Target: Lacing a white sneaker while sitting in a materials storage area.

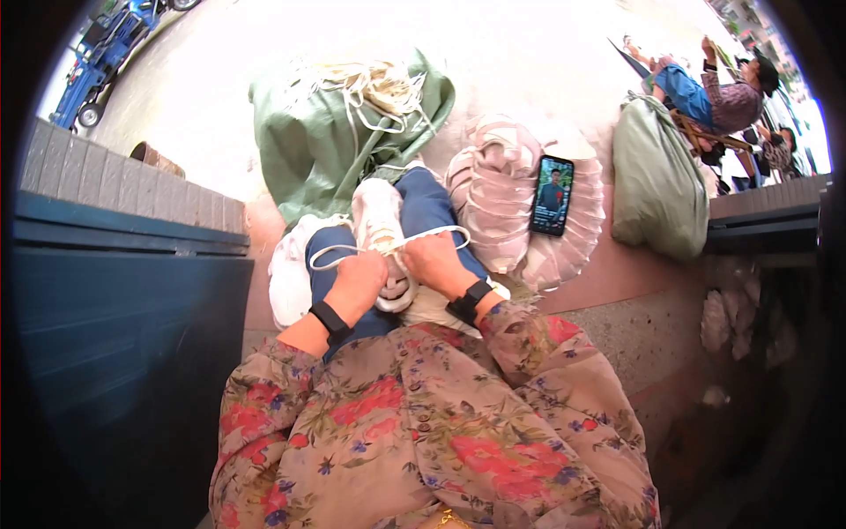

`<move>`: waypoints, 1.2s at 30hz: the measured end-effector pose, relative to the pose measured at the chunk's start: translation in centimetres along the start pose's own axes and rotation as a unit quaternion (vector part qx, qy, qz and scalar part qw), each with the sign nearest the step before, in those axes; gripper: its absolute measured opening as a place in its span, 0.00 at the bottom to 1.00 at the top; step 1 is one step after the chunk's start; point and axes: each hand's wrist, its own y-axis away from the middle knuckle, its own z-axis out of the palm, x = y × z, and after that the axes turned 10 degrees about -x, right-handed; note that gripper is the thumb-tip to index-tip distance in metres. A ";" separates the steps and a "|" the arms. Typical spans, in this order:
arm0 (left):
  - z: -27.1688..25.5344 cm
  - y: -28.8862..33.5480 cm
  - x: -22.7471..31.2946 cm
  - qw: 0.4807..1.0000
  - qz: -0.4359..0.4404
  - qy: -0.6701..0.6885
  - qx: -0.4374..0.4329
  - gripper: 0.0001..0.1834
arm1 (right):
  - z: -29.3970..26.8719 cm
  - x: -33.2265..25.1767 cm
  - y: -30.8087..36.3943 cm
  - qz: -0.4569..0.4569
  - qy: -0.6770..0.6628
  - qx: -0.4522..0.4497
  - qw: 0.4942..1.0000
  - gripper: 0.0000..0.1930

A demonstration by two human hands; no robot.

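Observation:
A pale shoe [377,212] lies between my knees with its toe pointing away from me. My left hand [359,277] is closed at the left side of its opening, gripping a cream shoelace [330,254]. My right hand [434,263] is closed on the lace at the other side, where a loop stands out past the knuckles. Both fists are close together over the lacing, and the fingertips are partly hidden. Beyond the shoe, a green sack [304,154] carries a loose heap of cream laces [383,84].
Pale stacked shoe parts [493,198] stand to the right, with a lit phone [552,196] on them. A full green sack [656,176] is farther right, near a seated person [727,101]. White pieces [286,278] lie by my left leg. A dark blue panel [132,326] borders the left.

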 end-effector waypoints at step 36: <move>0.3 -0.2 -0.4 0.995 -0.027 0.097 0.025 0.09 | -1.7 -3.6 -1.0 -0.098 0.189 -0.080 0.974 0.05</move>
